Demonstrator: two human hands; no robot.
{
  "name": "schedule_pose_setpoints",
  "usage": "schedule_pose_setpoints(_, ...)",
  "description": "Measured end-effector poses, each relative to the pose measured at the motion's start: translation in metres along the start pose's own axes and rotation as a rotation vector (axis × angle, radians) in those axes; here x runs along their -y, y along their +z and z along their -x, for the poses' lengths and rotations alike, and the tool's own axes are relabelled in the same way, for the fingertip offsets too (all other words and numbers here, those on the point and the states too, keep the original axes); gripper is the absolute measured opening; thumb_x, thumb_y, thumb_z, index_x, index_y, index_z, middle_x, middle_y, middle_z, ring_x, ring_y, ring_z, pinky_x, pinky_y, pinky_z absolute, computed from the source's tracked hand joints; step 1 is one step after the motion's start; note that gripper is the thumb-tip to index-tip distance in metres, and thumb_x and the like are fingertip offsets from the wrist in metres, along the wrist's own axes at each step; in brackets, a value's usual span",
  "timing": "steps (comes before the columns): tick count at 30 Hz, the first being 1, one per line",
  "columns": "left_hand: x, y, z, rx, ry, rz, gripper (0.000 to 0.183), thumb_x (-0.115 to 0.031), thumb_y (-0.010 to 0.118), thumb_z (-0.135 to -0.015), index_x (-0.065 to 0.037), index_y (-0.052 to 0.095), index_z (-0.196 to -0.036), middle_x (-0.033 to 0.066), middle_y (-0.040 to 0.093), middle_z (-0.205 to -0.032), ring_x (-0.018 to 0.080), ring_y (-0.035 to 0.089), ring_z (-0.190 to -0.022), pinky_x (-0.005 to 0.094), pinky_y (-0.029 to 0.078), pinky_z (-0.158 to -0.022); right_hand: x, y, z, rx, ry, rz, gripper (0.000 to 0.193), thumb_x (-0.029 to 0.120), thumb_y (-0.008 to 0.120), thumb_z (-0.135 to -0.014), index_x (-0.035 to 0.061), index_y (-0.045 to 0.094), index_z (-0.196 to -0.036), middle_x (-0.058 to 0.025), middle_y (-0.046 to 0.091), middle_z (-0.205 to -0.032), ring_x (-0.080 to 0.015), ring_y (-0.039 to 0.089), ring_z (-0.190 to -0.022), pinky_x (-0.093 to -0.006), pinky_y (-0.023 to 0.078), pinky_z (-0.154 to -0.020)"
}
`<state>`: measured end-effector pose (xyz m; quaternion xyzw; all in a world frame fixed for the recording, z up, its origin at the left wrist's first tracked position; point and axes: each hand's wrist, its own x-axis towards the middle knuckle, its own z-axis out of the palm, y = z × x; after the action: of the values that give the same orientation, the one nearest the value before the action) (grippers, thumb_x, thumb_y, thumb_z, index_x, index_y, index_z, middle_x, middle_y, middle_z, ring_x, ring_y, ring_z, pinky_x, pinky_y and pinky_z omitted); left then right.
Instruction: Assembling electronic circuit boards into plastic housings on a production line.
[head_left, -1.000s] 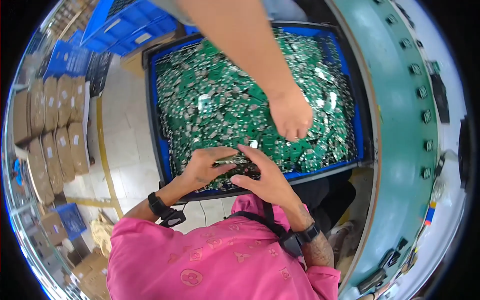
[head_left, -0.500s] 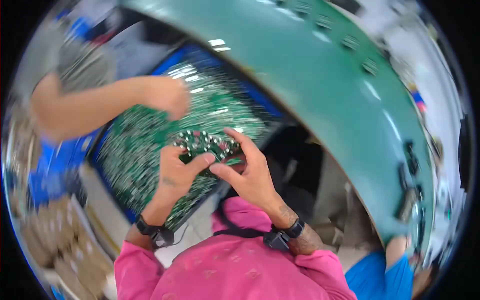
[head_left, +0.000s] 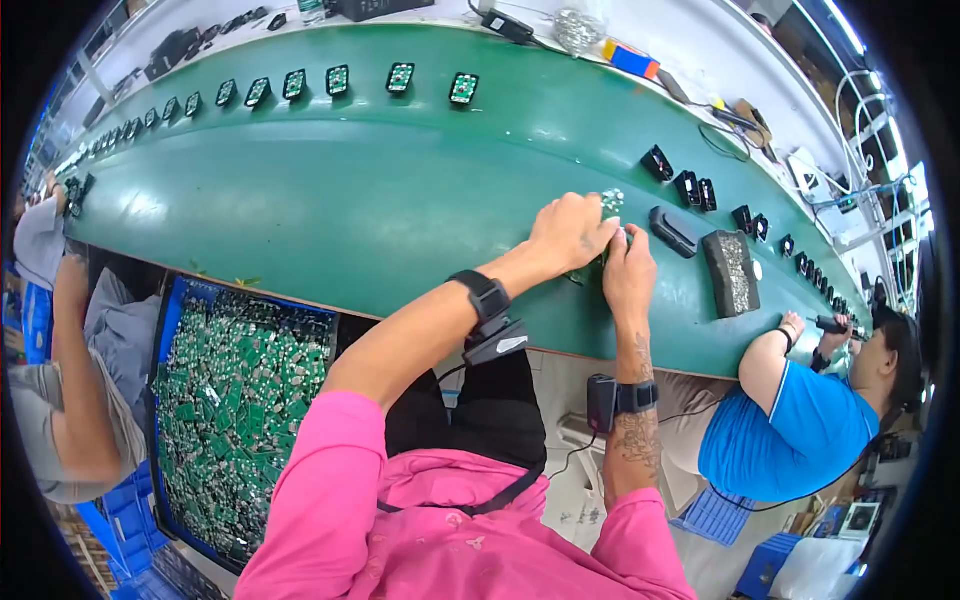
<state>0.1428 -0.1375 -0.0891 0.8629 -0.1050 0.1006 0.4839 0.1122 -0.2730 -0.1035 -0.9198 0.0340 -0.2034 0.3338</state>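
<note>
Above the green workbench, my left hand (head_left: 570, 234) is closed on a small green circuit board (head_left: 612, 203), whose upper end sticks out past the fingertips. More green shows under this hand, mostly hidden. My right hand (head_left: 630, 275) meets it from the right, fingers pinched on the boards; how many are held is hidden. Just right of my fingers a black plastic housing (head_left: 673, 232) lies on the bench. Beyond it is a dark block (head_left: 722, 268) covered with small metallic pieces.
Housings with green boards (head_left: 464, 88) stand in a row along the bench's far side; black housings (head_left: 657, 163) continue right. A blue-rimmed bin (head_left: 160, 350) heaped with boards sits lower left. A person in blue (head_left: 800, 430) works at right, another person's arm (head_left: 75, 370) at left.
My hands have moved from over the bin of boards to above the workbench, carrying circuit boards. The view has swung round, and the other person's arm is away from the bin.
</note>
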Motion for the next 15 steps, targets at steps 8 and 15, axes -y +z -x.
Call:
schedule_pose_setpoints(8,0.045,-0.069,-0.013,-0.057,0.036,-0.500,0.045,-0.044,0.060,-0.092,-0.004,0.075,-0.080,0.0209,0.072,-0.088,0.0370,0.070,-0.086,0.0487,0.056,-0.074,-0.015,0.032,-0.012,0.012,-0.438,0.484,0.033,0.029,0.053,-0.099,0.0003,0.067,-0.109,-0.0237,0.064,-0.104,-0.0410,0.061,-0.099,-0.0488,0.048,-0.086)
schedule_pose_setpoints(15,0.050,-0.199,0.213,-0.572,0.085,-0.326,0.037,-0.035,0.065,-0.087,-0.003,0.063,-0.105,0.0194,0.064,-0.110,0.0361,0.062,-0.104,0.0463,0.052,-0.087,0.116,0.028,0.079,0.318,-0.334,-0.349,0.040,0.028,0.048,-0.104,-0.0041,0.063,-0.121,-0.0192,0.068,-0.115,-0.0266,0.066,-0.103,-0.0365,0.051,-0.088)
